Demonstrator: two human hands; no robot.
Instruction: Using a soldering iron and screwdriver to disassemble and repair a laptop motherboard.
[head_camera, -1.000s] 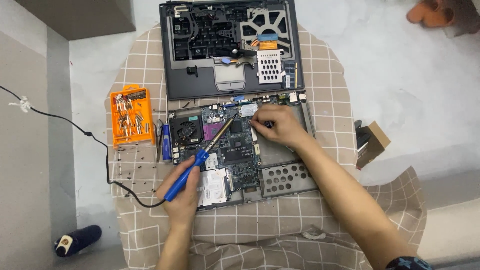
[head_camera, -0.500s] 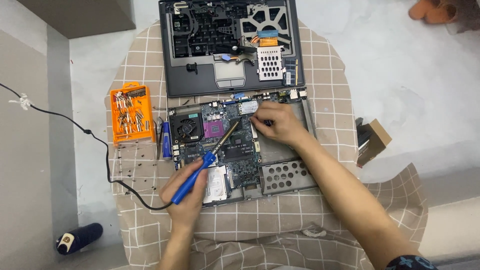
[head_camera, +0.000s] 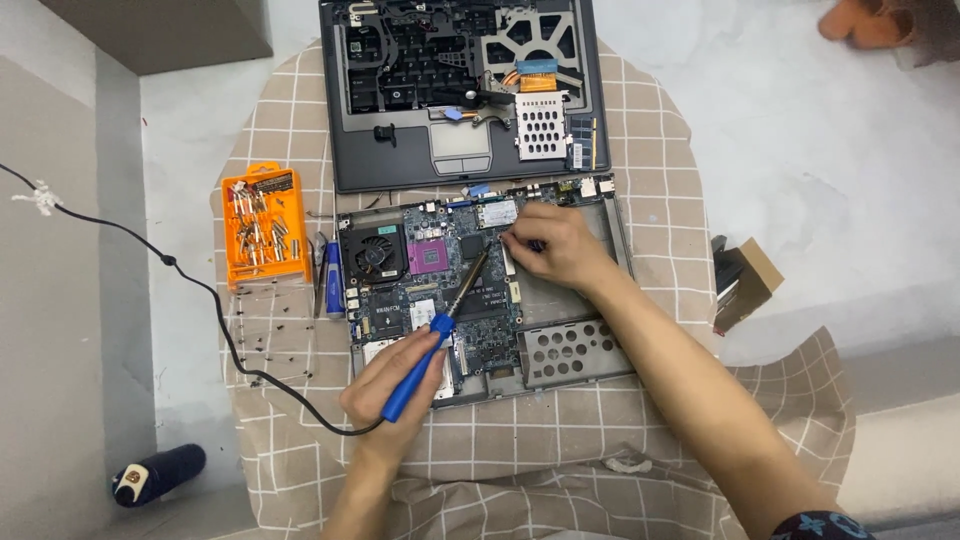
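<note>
Bit case (head_camera: 265, 225) lies left of motherboard (head_camera: 440, 285); laptop cover (head_camera: 460, 90) behind it.

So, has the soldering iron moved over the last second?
Yes, slightly. Against the cooling fan, the soldering iron in the left hand has shifted right, its tip now nearer the right hand.

An improvised electronics repair spot set up on a floor. A checked cloth (head_camera: 620, 450) is spread as a work surface, on which an opened laptop chassis (head_camera: 460, 90), a bare motherboard (head_camera: 430, 280), an orange screwdriver-bit case (head_camera: 265, 225) and loose screws are laid.
</note>
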